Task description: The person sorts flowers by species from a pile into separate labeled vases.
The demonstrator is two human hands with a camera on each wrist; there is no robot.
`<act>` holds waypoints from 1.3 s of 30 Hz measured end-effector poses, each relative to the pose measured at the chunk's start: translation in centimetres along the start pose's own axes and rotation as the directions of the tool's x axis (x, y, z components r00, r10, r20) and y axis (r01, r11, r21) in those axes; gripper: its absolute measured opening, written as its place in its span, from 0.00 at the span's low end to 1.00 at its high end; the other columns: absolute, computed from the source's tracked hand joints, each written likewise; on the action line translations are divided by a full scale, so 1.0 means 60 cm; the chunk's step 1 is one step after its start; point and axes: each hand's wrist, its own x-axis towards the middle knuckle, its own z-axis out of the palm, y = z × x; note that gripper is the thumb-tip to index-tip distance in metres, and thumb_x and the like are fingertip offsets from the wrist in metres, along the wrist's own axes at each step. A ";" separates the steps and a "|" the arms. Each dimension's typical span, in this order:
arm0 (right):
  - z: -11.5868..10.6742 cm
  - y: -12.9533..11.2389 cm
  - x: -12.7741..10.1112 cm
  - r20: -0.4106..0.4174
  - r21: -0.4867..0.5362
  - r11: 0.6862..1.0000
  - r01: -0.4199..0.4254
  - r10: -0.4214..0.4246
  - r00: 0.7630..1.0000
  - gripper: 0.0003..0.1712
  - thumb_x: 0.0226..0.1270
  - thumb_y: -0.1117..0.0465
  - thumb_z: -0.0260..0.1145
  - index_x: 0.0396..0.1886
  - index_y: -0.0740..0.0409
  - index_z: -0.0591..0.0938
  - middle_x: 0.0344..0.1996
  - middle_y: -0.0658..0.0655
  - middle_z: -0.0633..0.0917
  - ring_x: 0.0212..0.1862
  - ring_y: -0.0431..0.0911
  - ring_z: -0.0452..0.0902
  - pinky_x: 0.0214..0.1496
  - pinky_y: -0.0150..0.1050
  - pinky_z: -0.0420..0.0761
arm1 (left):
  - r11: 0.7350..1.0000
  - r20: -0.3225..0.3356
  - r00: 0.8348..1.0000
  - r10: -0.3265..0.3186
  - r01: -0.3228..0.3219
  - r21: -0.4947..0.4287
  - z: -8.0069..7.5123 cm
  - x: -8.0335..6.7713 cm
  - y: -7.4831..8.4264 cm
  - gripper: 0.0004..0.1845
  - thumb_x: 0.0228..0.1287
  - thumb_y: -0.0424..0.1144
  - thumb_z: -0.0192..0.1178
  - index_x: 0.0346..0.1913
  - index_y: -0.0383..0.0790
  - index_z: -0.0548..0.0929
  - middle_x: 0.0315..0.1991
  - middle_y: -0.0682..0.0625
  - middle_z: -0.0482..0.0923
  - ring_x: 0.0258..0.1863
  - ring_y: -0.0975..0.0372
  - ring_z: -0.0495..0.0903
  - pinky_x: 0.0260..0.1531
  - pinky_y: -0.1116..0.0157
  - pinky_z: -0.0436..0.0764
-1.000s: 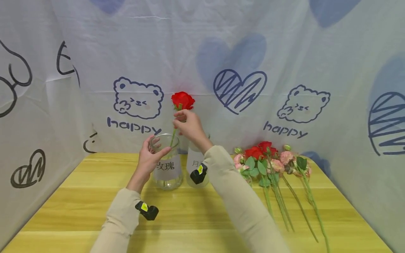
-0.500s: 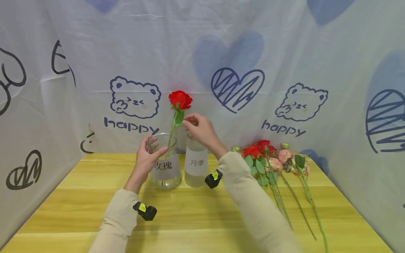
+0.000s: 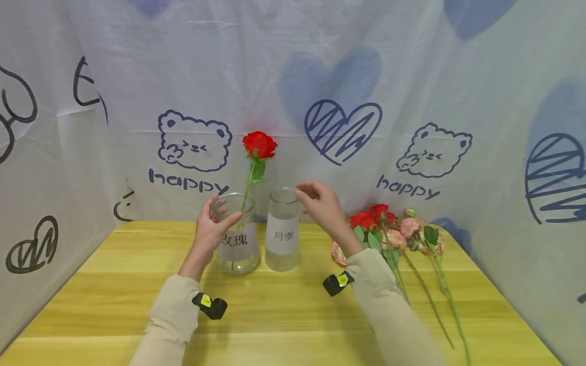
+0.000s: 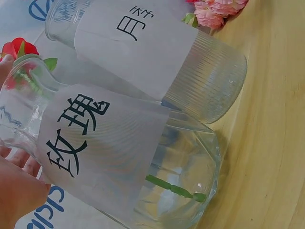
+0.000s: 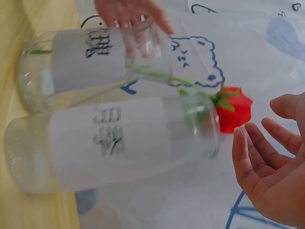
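A single red rose [image 3: 259,145] stands in the clear glass vase with a white paper label [image 3: 238,245], its stem leaning a little right. Through the glass in the left wrist view, the green stem [image 4: 176,189] reaches near the vase's bottom. My left hand [image 3: 208,230] holds this vase around its neck, thumb in front and fingers behind. The right hand [image 3: 322,207] holds nothing, its fingers loosely bent beside the rim of a second labelled glass vase [image 3: 282,236]. In the right wrist view, a gap separates those fingers [image 5: 243,157] from the second vase.
Several red roses [image 3: 373,217] and pink flowers [image 3: 396,239] lie at the right of the wooden table [image 3: 256,315], stems toward the front edge. Part of the bunch is behind my right forearm. A printed white curtain [image 3: 270,76] hangs close behind the vases.
My right hand has let go of the rose's stem and moved right and slightly down, past the second vase. The rose stays standing in the vase. My left hand keeps its hold.
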 end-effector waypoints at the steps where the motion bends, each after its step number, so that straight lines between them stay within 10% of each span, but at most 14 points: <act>1: -0.003 0.007 -0.006 -0.011 0.005 1.000 -0.009 0.009 1.000 0.17 0.70 0.62 0.61 0.54 0.67 0.78 0.47 0.62 0.82 0.46 0.51 0.77 0.39 0.39 0.84 | 1.000 -0.001 1.000 -0.002 0.002 0.000 -0.001 0.000 -0.001 0.47 0.61 0.38 0.67 0.76 0.38 0.47 0.71 0.43 0.60 0.69 0.51 0.60 0.70 0.58 0.57; 29: -0.126 0.163 -0.105 -0.084 -0.059 0.980 -0.189 0.184 0.979 0.18 0.70 0.62 0.62 0.53 0.69 0.77 0.47 0.67 0.81 0.46 0.53 0.78 0.44 0.48 0.84 | 1.000 -0.005 1.000 -0.005 0.005 0.007 -0.001 -0.003 0.001 0.48 0.61 0.40 0.67 0.76 0.39 0.47 0.72 0.43 0.59 0.69 0.51 0.59 0.70 0.58 0.56; 39: -0.176 0.189 -0.138 -0.103 -0.193 0.953 -0.233 0.216 0.971 0.20 0.72 0.61 0.60 0.55 0.73 0.76 0.48 0.68 0.80 0.46 0.53 0.77 0.41 0.35 0.81 | 1.000 -0.006 1.000 -0.001 0.001 0.004 -0.001 -0.003 0.002 0.48 0.61 0.40 0.67 0.76 0.39 0.47 0.72 0.44 0.59 0.69 0.52 0.59 0.70 0.58 0.56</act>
